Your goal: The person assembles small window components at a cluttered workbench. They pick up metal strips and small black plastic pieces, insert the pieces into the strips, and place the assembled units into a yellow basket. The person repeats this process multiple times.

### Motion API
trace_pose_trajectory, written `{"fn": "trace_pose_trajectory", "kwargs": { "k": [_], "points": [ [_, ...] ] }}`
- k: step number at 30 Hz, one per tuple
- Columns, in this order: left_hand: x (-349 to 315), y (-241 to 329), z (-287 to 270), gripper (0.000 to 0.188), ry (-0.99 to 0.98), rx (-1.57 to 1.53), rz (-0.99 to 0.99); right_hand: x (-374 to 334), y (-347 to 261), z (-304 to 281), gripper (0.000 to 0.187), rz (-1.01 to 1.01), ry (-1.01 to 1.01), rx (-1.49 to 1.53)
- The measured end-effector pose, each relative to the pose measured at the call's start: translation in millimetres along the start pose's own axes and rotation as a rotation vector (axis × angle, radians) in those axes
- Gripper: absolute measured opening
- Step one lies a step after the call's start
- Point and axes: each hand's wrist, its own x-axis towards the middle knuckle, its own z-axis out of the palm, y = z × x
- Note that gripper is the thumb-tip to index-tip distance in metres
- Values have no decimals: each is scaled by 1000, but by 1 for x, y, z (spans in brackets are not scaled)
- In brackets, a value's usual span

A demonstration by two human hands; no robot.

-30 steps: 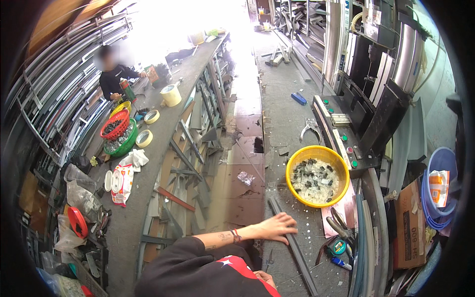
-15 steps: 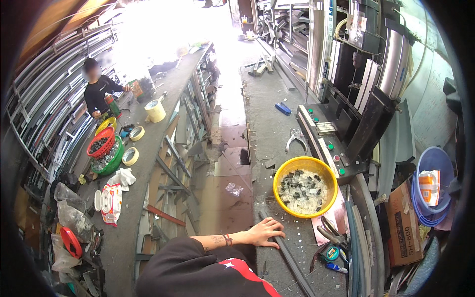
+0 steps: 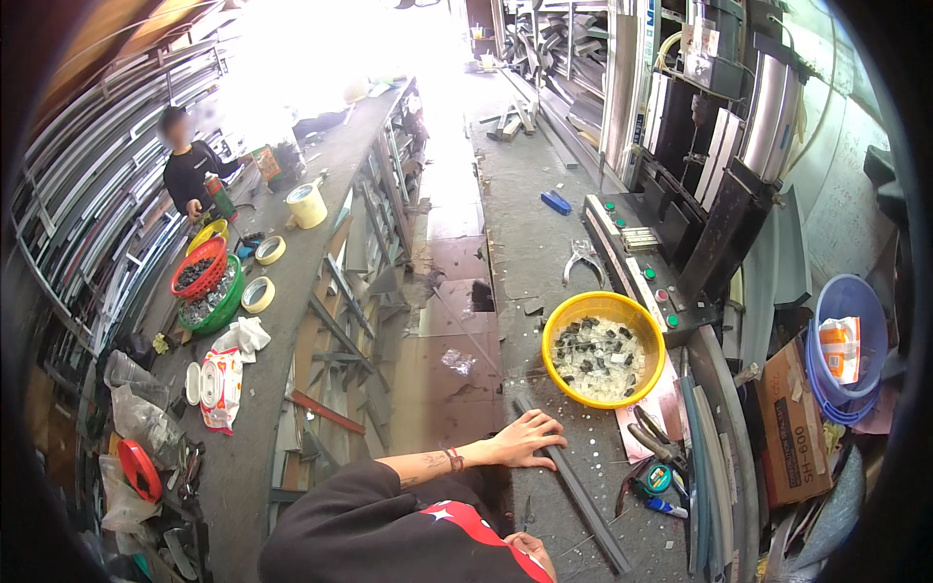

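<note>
A long dark grey metal profile point(image 3: 585, 500) lies slantwise on the right-hand bench, its far end close to the bench's left edge. My left hand point(image 3: 522, 441) reaches across from the left and is closed over the profile near that far end, fingers draped across it. Low in the picture, partly behind my black and red clothing, my right hand point(image 3: 535, 554) shows only in part; its fingers are mostly hidden. Just beyond the profile stands a yellow basin point(image 3: 555, 387) filled with small white and black pieces.
Pliers point(image 3: 583, 262), a blue tool point(image 3: 556, 202) and a machine with green buttons point(image 3: 671, 243) stand beyond the basin. More hand tools point(image 3: 659, 476) lie right of the profile. Across the aisle, a co-worker point(image 3: 190, 165) stands behind another bench point(image 3: 262, 389) with baskets and tape rolls.
My right hand has come into sight at the lower edge. My left hand stays on the profile, and more of the profile's near end shows. The whole view has shifted slightly.
</note>
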Motion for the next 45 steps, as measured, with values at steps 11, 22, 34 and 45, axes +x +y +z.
{"fn": "trace_pose_trajectory", "kwargs": {
  "k": [11,22,34,45],
  "points": [
    [-3,7,5,55,-70,74,-36,-2,2,-10,26,-57,-146,-134],
    [1,83,47,48,-47,-25,124,0,2,5,21,31,-72,-58],
    [-3,13,3,46,-81,43,27,-9,8,-7,22,-118,-147,236],
    [4,-35,-39,31,-103,172,-11,-6,8,-6,20,-109,-127,195]
  ]
}}
